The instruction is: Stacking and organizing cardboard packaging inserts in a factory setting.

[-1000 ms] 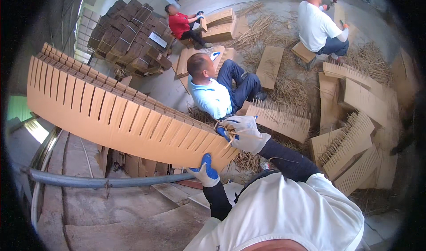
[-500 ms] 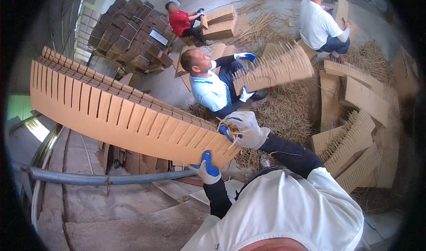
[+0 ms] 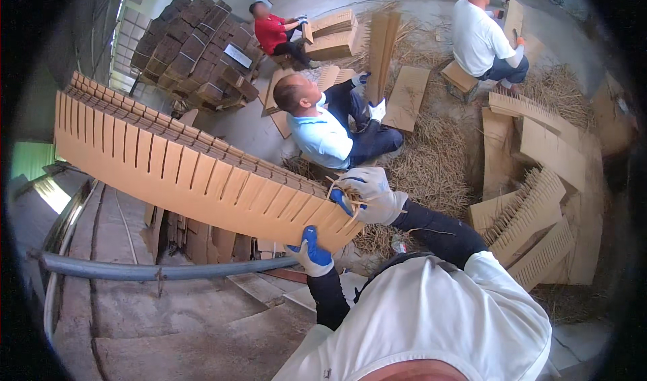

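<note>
I hold a long stack of slotted brown cardboard strips (image 3: 175, 168) level in front of me; it reaches from the middle of the view far out to the left. My left hand (image 3: 310, 253), in a blue and white glove, grips the stack's near end from underneath. My right hand (image 3: 367, 193), gloved the same way, presses on top of that same end, with a few loose cardboard slivers under its fingers.
A grey pipe rail (image 3: 155, 270) runs below the stack. A seated person in a light blue shirt (image 3: 323, 135) holds upright cardboard strips (image 3: 381, 50). Two more people (image 3: 273, 34) (image 3: 482, 40) sit farther off. Stacked boxes (image 3: 195, 50), cardboard piles (image 3: 539, 199) and scraps cover the floor.
My hands keep the same grip and the stack has barely shifted. The person in light blue has lifted a bundle of strips off the floor and turned it upright.
</note>
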`<state>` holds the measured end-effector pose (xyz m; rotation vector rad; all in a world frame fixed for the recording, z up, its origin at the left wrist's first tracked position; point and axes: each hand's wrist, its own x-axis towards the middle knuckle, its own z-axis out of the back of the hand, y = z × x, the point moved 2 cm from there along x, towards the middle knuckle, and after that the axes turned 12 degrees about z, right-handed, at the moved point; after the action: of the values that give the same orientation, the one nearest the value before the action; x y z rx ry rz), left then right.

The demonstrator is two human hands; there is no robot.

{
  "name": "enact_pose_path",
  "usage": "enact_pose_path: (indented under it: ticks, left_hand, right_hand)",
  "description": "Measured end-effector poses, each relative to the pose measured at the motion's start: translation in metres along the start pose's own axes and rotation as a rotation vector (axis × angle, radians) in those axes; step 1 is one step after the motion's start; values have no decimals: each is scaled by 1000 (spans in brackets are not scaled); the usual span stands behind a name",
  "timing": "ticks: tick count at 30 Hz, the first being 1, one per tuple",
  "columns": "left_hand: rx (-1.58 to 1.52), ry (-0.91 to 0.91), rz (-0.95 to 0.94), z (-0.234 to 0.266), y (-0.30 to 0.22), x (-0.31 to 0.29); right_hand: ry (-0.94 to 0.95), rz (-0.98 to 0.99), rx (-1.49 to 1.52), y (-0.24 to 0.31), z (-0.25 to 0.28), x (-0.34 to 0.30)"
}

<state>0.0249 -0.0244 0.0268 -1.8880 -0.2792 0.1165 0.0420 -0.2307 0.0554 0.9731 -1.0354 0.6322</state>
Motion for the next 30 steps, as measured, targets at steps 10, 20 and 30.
enact_pose_path:
  ticks: [10,20,30]
  left_hand:
    - [-47,38,35,-3,0,3]
    - [160,27,48,22,17,8]
    - [-32,66,-13,15,5,21]
  right_hand:
    - [-12,-104,41,5,1,7]
    - [-110,-357,122,-11,-14,-4]
    - [17,-587,759,-17,2,-9]
